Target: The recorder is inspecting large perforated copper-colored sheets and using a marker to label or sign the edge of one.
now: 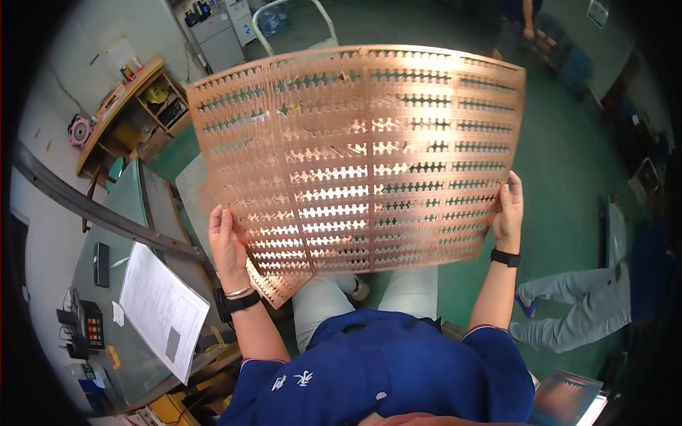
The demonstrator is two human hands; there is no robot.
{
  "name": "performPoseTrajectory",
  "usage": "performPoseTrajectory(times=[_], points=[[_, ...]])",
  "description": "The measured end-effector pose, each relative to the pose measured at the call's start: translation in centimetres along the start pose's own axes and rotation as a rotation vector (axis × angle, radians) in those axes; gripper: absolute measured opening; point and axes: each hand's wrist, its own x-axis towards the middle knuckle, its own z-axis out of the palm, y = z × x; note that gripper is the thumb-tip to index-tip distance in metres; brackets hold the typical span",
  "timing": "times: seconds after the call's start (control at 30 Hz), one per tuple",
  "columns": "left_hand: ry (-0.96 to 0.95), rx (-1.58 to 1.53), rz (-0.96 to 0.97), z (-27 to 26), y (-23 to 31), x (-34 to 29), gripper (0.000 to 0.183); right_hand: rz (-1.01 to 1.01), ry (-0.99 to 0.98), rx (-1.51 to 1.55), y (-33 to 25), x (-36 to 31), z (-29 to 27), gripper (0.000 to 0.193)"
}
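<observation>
A large, thin copper-coloured sheet (408, 112), punched with rows of toothed slots, is held up in front of me. My left hand (226, 248) pinches its near left edge, and my right hand (508, 216) grips the right edge between thumb and fingers. The sheet bows slightly, and light shines off its middle and upper right. Below its lower left side a corner of similar perforated copper (279, 286) shows; whether it is a separate sheet I cannot tell. Some of my fingers are hidden behind the metal.
Left of me, a green-topped table (117, 238) bears printed papers (163, 305) and a black phone-like device (90, 326). A curved metal bar (106, 209) crosses over it. Beyond the sheet stands a pale trolley handle (295, 18). Another person's grey trousers (572, 309) are at right; someone else stands far off.
</observation>
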Motion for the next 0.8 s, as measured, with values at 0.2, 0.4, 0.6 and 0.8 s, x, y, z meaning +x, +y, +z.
performPoseTrajectory(times=[0.2, 0.4, 0.6, 0.8], points=[[-0.228, 0.199, 0.438, 0.6, 0.3, 0.5, 0.017, -0.217, -0.042, 0.035, -0.7, 2.2, 0.5, 0.025], [-0.503, -0.002, 0.305, 4.1, -1.0, 0.3, 0.026, -0.230, -0.339, 0.580, 4.4, 5.9, -2.3, 0.030], [-0.341, -0.166, -0.212, 2.4, -2.4, -0.8, 0.031, -0.044, -0.040, 0.508, 6.3, 4.1, -2.5, 0.031], [-0.379, -0.250, -0.452, 2.7, -1.2, -1.8, 0.034, 0.021, 0.034, 0.461, 6.3, 3.0, -2.7, 0.032]])
